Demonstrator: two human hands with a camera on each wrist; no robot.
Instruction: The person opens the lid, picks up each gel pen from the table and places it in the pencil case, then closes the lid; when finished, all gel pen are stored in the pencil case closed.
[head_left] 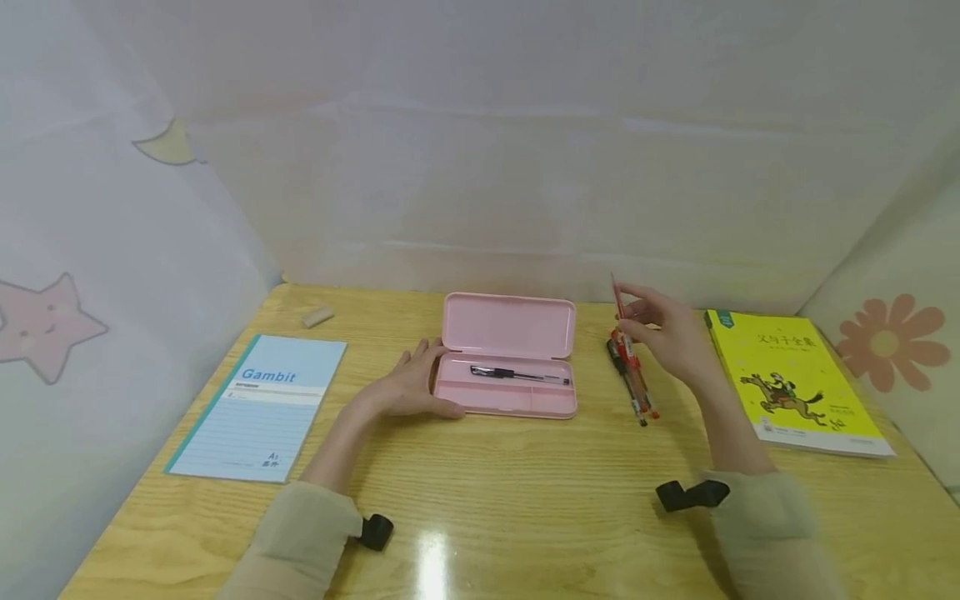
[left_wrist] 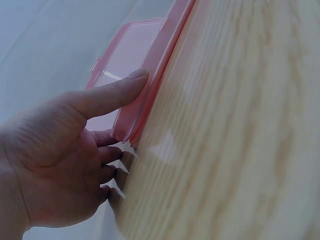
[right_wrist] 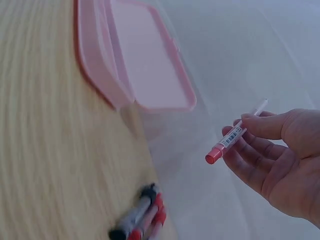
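Note:
A pink pencil case [head_left: 480,398] lies with its lid raised, and a black gel pen [head_left: 502,373] is in its long back compartment. My left hand [head_left: 408,385] holds the case's left end, thumb along the front wall and fingers around the end, as the left wrist view also shows. Above the table to the right of the case, my right hand [head_left: 669,335] pinches a red gel pen [right_wrist: 232,136] between thumb and fingers. Close below that hand lie several loose pens [head_left: 633,375], red and dark ones, bunched together on the tabletop.
On the left is a light blue notebook [head_left: 262,417], with a small beige block [head_left: 317,317] behind it. A yellow book [head_left: 795,383] lies at the right beside my forearm. The wooden table [head_left: 525,500] meets a pale cloth wall [head_left: 465,183] at the back.

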